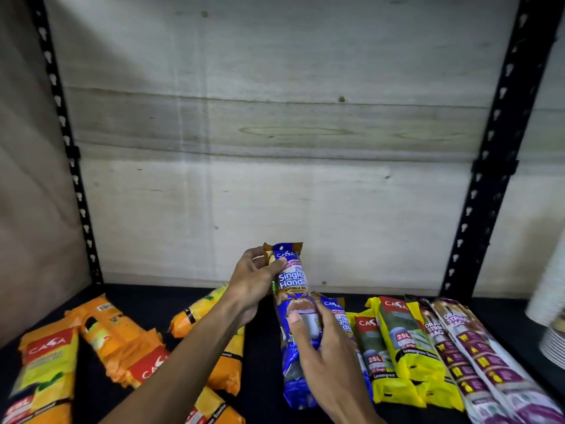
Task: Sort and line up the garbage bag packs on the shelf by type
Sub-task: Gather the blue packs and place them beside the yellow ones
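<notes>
I see both hands on one long blue plastic garbage bag pack marked "Single Handle", held tilted up off the dark shelf board near its middle. My left hand grips the far top end, thumb pressed on the front face and fingers curled round the left edge. My right hand holds the lower half, thumb flat on the front and fingers wrapped behind. Just right of it lies a second blue pack, partly hidden by my right hand, then two yellow 25L packs touching side by side, then purple and white drawstring bag packs running to the right edge by the black slotted upright post. On the left, orange and yellow packs lie scattered at mixed angles, some overlapping. Open board shows between the orange packs and the blue one, and along the far strip by the pale wooden back panel.
</notes>
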`<state>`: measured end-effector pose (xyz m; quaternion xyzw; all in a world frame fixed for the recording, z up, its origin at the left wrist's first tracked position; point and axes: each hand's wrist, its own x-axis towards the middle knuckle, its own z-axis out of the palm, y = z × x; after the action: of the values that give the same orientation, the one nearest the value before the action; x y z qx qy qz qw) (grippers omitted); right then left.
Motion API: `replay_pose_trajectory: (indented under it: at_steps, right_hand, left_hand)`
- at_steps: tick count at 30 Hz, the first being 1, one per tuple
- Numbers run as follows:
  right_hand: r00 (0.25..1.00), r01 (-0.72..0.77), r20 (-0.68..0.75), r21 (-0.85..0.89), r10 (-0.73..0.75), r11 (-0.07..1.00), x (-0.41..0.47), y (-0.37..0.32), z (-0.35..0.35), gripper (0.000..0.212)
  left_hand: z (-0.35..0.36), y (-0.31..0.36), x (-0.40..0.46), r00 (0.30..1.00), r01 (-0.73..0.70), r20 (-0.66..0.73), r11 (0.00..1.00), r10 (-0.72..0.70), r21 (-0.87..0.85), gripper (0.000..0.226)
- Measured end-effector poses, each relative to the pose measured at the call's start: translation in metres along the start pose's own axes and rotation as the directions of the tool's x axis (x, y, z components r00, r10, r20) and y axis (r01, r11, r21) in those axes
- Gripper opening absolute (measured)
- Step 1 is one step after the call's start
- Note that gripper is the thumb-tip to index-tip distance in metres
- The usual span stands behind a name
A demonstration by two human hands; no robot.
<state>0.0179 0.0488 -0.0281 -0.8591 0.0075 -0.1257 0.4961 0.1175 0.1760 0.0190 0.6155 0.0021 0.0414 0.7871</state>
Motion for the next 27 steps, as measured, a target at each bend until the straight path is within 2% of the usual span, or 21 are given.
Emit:
replay_pose_trajectory:
  at_steps: [2,3,8,11,20,22,24,26,27]
  right_hand:
    - [1.0,-0.003,-0.02,-0.04,0.002,0.999,-0.005,-0.002,-0.005,0.11]
    - [0.999,-0.005,-0.035,-0.065,0.002,0.998,-0.007,-0.002,-0.006,0.108]
    - [0.995,-0.012,-0.099,-0.248,-0.013,0.969,-0.007,0.006,-0.011,0.086]
    - [0.994,-0.032,-0.108,-0.365,-0.009,0.931,-0.008,0.008,-0.013,0.081]
    - [0.989,-0.092,-0.147,-0.536,0.014,0.839,-0.013,0.008,-0.015,0.072]
    - [0.98,-0.106,-0.2,-0.564,-0.01,0.819,-0.013,0.006,-0.017,0.074]
    - [0.989,-0.118,-0.145,-0.579,0.041,0.807,-0.014,0.007,-0.021,0.076]
    - [0.992,-0.125,-0.095,-0.57,0.085,0.812,-0.014,0.007,-0.025,0.082]
    - [0.993,-0.118,-0.082,-0.563,0.087,0.818,-0.014,0.006,-0.027,0.084]
  left_hand:
    - [0.009,-0.003,0.003,1.0,0.022,0.02,1.0,-0.022,-0.004,0.046]
    - [0.012,-0.005,0.003,0.999,0.035,0.031,0.999,-0.035,-0.004,0.046]
    - [0.023,-0.02,0.01,0.991,0.109,0.068,0.993,-0.112,0.043,0.055]
    - [0.025,-0.031,0.011,0.99,0.113,0.066,0.982,-0.124,0.149,0.064]
    - [0.028,-0.045,0.009,0.984,0.11,0.078,0.884,-0.162,0.455,0.059]
    - [0.028,-0.046,0.005,0.979,0.116,0.095,0.872,-0.183,0.476,0.063]
    - [0.028,-0.049,-0.002,0.982,0.111,0.077,0.851,-0.174,0.513,0.073]
    - [0.024,-0.057,-0.003,0.993,0.099,-0.007,0.802,-0.118,0.589,0.09]
    - [0.022,-0.062,-0.003,0.995,0.099,-0.042,0.776,-0.094,0.623,0.092]
